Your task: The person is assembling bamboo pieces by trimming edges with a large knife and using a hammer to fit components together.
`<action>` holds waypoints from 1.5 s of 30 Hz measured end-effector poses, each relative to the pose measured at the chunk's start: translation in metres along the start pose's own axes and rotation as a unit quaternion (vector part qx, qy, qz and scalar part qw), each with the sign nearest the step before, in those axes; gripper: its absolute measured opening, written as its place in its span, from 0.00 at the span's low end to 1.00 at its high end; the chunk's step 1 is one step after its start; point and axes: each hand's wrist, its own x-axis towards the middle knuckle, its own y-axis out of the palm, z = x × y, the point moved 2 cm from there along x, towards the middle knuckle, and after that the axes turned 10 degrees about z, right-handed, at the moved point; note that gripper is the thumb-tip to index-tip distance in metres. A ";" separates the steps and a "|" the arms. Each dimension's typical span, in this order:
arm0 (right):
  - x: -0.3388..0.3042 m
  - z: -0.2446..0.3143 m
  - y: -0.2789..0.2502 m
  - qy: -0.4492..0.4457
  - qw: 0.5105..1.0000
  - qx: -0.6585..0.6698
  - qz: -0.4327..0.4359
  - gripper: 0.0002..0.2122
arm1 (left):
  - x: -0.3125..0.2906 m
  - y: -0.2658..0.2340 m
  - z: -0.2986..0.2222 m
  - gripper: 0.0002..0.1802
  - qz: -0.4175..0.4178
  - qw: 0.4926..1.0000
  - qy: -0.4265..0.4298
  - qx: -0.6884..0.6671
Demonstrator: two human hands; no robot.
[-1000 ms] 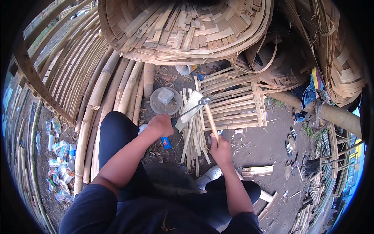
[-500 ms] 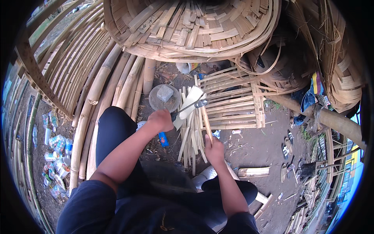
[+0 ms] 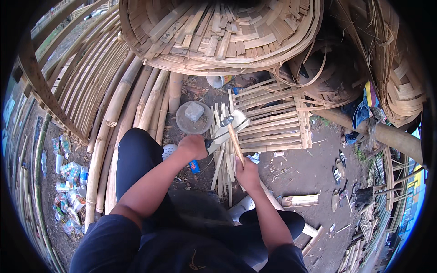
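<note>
The left hand (image 3: 192,147) is wrapped around the black handle of a long grey metal knife (image 3: 219,139), and the right hand (image 3: 247,174) is wrapped around a hammer with a dark round head and a tan wooden handle (image 3: 236,143). The hands are apart. The knife's blade is at a wide, pale piece of split bamboo (image 3: 239,117), over the far end of a messy pile of thin, tan bamboo sticks (image 3: 223,170). The hammer's head is at the blade; I cannot tell if they touch. To do this well, it seems best to hold the knife steady, tap straight, and keep both hands off the sharp edge. Just left of the pile's far end is a round grey bowl (image 3: 195,129) with a rough grey block (image 3: 195,111) in it. Past the pile lies a white and yellow tub (image 3: 215,82); I cannot tell what it holds.
</note>
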 end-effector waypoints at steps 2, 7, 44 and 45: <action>-0.001 0.042 -0.050 -0.035 0.998 0.016 -0.042 0.16 | 0.001 0.003 0.006 0.25 -0.013 1.000 -0.008 -0.010; -0.004 0.063 -0.099 -0.173 0.894 0.319 -0.264 0.17 | 0.006 -0.002 0.013 0.25 0.005 0.999 -0.025 -0.024; -0.029 -0.013 0.024 0.063 0.997 -0.038 0.006 0.16 | 0.018 0.006 0.016 0.20 0.068 0.996 -0.029 -0.039; -0.034 -0.022 0.031 0.086 0.996 -0.025 0.021 0.17 | 0.020 0.009 0.020 0.19 0.066 0.996 -0.036 -0.050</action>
